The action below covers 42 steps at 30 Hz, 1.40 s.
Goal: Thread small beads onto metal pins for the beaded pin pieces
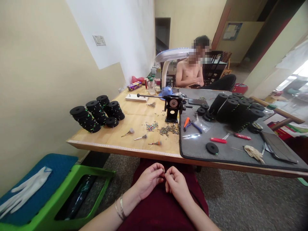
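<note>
Above the dark red cloth on my lap, my left hand (pixel 151 179) pinches a tiny brownish piece (pixel 164 171) between thumb and fingertips; its kind is too small to tell. My right hand (pixel 175 183) is closed beside it, thumb against fingers, its tips nearly touching the piece. Whatever sits in the right fingertips, if anything, is hidden. On the wooden table beyond lie a pile of small metal pieces (pixel 168 130) and a heap of coloured beads (pixel 152 126). Several thin-handled tools with flared heads, one with an orange band (pixel 157 143), lie near the table's front edge.
A black winding device (pixel 172 109) with a long rod stands mid-table before a desk lamp (pixel 166 73). Black spool stacks stand left (pixel 84 118) and right (pixel 228 109). Pliers (pixel 192 124) and scissors-like snips (pixel 191 136) lie on the grey mat (pixel 199 149). Another person (pixel 190 73) sits behind.
</note>
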Motion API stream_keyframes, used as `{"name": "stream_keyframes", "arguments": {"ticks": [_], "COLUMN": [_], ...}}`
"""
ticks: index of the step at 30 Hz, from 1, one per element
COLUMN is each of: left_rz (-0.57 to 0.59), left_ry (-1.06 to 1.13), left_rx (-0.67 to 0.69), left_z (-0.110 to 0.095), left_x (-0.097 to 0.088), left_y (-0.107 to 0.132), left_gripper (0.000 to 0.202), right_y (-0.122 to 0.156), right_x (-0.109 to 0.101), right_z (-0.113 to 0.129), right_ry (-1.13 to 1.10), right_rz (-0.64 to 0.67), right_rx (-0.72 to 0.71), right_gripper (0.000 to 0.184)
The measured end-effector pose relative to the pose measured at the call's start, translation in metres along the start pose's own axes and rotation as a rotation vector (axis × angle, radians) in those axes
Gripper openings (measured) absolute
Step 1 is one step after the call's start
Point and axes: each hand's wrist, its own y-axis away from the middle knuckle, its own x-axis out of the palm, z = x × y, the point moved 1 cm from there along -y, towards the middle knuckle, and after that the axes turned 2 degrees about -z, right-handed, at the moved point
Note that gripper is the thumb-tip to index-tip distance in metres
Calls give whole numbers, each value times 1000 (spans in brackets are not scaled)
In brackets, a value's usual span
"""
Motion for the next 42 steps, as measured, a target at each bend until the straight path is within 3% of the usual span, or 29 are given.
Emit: {"name": "stream_keyframes", "arguments": {"ticks": [42], "left_rz": [8], "left_ry": [11], "left_rx": [-29], "left_z": [0], "left_x": [0], "left_y": [-1], "left_gripper": [18], "right_y": [2], "right_x": [-1], "right_z": [2], "right_ry": [10], "right_rz": [-18], "right_rx": [-25], "right_gripper": [15]}}
